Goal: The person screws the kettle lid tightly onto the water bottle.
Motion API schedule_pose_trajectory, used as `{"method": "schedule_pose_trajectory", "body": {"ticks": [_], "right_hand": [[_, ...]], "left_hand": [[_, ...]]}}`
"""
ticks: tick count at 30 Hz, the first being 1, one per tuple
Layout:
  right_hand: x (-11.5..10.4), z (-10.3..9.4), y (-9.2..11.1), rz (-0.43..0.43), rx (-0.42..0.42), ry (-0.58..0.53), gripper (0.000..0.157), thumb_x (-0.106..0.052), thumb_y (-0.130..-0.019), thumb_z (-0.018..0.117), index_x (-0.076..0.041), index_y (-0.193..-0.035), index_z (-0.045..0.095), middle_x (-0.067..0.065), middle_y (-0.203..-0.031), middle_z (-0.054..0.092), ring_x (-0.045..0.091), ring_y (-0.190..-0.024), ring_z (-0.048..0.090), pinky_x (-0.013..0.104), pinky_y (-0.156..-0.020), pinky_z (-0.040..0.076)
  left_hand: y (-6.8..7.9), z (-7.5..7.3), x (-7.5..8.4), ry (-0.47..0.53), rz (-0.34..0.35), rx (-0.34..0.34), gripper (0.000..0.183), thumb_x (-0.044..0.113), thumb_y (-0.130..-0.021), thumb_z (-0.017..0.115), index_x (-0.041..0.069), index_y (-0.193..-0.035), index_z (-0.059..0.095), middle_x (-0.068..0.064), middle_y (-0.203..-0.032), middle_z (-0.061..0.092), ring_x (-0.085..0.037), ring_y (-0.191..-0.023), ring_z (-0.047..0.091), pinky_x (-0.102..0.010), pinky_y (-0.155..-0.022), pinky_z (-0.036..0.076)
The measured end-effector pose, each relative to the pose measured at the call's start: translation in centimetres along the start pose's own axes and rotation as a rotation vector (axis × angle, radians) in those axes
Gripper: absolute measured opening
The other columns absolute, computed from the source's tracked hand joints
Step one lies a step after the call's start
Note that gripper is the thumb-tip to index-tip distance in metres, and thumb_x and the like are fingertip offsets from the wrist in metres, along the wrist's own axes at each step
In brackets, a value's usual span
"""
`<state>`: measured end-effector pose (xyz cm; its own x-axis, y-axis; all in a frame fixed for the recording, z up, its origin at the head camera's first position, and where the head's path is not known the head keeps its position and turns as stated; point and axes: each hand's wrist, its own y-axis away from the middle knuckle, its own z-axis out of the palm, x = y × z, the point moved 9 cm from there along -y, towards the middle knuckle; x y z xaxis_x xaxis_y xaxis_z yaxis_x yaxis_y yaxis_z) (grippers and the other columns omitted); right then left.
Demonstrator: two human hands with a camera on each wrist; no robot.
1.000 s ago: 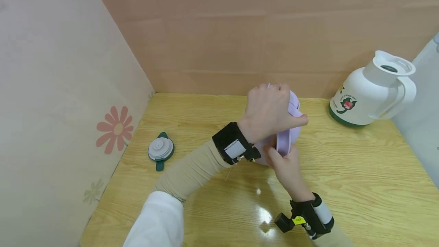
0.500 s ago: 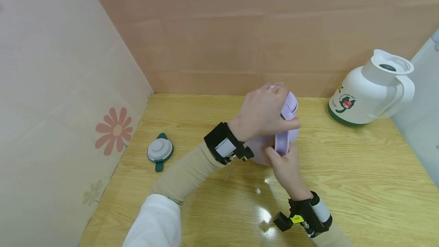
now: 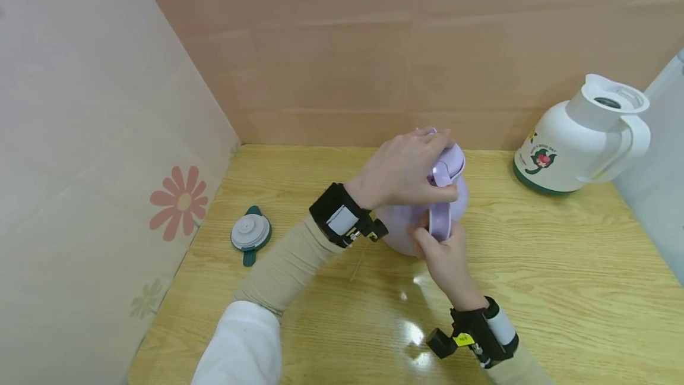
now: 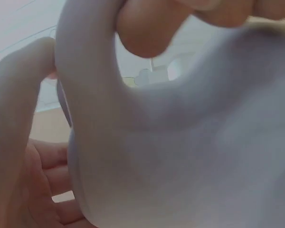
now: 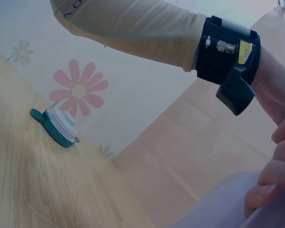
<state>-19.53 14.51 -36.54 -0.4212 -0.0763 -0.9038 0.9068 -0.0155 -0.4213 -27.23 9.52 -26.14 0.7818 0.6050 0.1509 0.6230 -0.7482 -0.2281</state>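
A lavender jug (image 3: 398, 227) stands on the table, partly covered by both hands. From above, my left hand (image 3: 403, 165) grips its lid (image 3: 453, 162), fingers bent over the far side and thumb toward the right. The handle (image 3: 440, 221) faces me, held by my right hand (image 3: 446, 260) with the thumb at its left side. Close up in the left wrist view, the pale jug (image 4: 180, 147) fills most of the picture, with fingers around it. Low in the right wrist view, part of the jug (image 5: 218, 202) shows under the left hand's fingers (image 5: 275, 166).
A white jug (image 3: 582, 141) with a green base and an uncovered top stands at the back right. At the left lies a green and white lid (image 3: 250, 232), its stepped white side up. Walls border the wooden table (image 3: 342, 337) at the left, back and right.
My left hand and wrist have shifted left, and the thumb has swung back to the left over the lid. More of the jug's body and top shows. My right hand has kept its grip on the handle.
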Motion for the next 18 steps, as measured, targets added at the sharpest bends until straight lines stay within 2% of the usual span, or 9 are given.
{"method": "schedule_pose_trajectory", "body": {"ticks": [4,7,10,13,18], "right_hand": [[-0.01,0.02,0.00,0.000,-0.006,0.007,0.030,0.016,-0.086,0.053,-0.006,-0.066,0.049,0.002,-0.053,0.043,0.013,-0.043,0.038,0.032,-0.040,0.028],[0.05,0.05,0.01,-0.001,-0.011,-0.002,0.030,0.017,-0.086,0.053,-0.006,-0.067,0.049,0.002,-0.053,0.043,0.013,-0.043,0.037,0.033,-0.040,0.028],[0.07,0.09,0.00,-0.003,-0.016,-0.010,0.029,0.017,-0.086,0.053,-0.005,-0.067,0.049,0.003,-0.053,0.043,0.013,-0.043,0.037,0.033,-0.039,0.028],[0.05,0.10,-0.03,-0.002,-0.020,-0.010,0.029,0.017,-0.086,0.053,-0.005,-0.067,0.049,0.003,-0.053,0.043,0.013,-0.043,0.037,0.033,-0.040,0.028],[0.09,0.08,-0.06,0.005,-0.018,-0.006,0.029,0.016,-0.086,0.053,-0.005,-0.067,0.048,0.002,-0.053,0.043,0.013,-0.043,0.037,0.032,-0.039,0.028]], "left_hand": [[0.01,0.12,-0.13,0.040,0.033,-0.008,0.067,0.048,-0.086,0.062,0.011,-0.140,0.051,0.001,-0.124,0.058,-0.011,-0.104,0.053,-0.020,-0.076,0.044],[0.01,0.23,-0.32,0.071,0.048,-0.016,0.069,0.047,-0.087,0.063,0.010,-0.144,0.051,0.000,-0.131,0.059,-0.013,-0.118,0.053,-0.020,-0.087,0.043],[0.00,0.38,-0.50,0.089,0.057,-0.028,0.072,0.048,-0.088,0.062,0.009,-0.148,0.048,0.001,-0.142,0.057,-0.016,-0.138,0.043,-0.021,-0.103,0.037],[0.01,0.49,-0.65,0.101,0.058,-0.038,0.074,0.048,-0.089,0.062,0.009,-0.150,0.047,0.003,-0.145,0.056,-0.020,-0.145,0.036,-0.023,-0.111,0.030],[0.08,0.37,-0.67,0.116,0.068,-0.020,0.072,0.046,-0.088,0.064,0.011,-0.148,0.048,0.006,-0.141,0.058,-0.021,-0.144,0.037,-0.023,-0.109,0.032]]}}
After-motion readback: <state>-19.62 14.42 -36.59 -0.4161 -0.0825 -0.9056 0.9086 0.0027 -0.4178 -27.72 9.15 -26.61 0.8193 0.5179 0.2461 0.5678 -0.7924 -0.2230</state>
